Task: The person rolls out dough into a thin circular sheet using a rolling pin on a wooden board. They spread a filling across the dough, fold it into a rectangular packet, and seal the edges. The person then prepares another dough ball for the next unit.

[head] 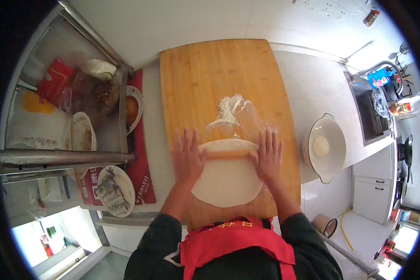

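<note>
On a large wooden board point(213, 70), a wooden rolling pin point(231, 155) lies across the upper part of a rounded sheet of dough point(227, 185). My left hand point(189, 159) is flat over the pin's left end, fingers stretched out and apart. Over the right end, my right hand point(268, 157) lies the same way, palm down, its thumb near the pin. Neither hand has its fingers wrapped around the pin, and both ends are hidden beneath them. Loose white flour point(231, 110) is scattered on the board beyond the dough's far edge.
At right, a two-handled white bowl point(327, 164) holds a pale round lump point(321, 146), near a sink point(369, 115). A metal-framed shelf point(66, 156) on the left carries bags and dishes. Below it are a plate of food point(126, 182) and a red box point(145, 185).
</note>
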`<action>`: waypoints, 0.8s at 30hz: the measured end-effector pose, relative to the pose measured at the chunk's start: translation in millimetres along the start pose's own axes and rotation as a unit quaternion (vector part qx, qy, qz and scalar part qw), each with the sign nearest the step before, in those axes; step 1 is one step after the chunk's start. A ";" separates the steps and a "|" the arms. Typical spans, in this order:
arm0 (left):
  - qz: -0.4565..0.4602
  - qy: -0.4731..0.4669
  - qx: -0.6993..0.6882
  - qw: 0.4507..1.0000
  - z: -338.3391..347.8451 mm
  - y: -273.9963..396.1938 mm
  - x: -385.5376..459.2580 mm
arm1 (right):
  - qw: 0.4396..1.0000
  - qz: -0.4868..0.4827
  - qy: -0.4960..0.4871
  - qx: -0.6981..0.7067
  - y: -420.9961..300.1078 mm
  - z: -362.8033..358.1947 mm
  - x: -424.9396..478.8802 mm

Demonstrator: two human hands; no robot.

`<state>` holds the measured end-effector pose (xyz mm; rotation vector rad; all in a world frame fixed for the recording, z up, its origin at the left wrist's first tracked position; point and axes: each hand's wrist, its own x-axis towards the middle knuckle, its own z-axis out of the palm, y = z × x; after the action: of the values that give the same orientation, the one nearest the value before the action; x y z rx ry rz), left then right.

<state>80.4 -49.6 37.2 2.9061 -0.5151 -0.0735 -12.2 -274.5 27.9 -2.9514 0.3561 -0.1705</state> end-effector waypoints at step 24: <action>0.005 0.122 -0.033 0.992 18.9 -44.0 101.5 | 0.965 -0.245 0.082 0.035 9.3 -13.7 81.5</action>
<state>188.8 -47.4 8.5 2.7935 -0.4751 0.2566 62.5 -305.4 47.4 -2.9003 -0.3640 -0.4781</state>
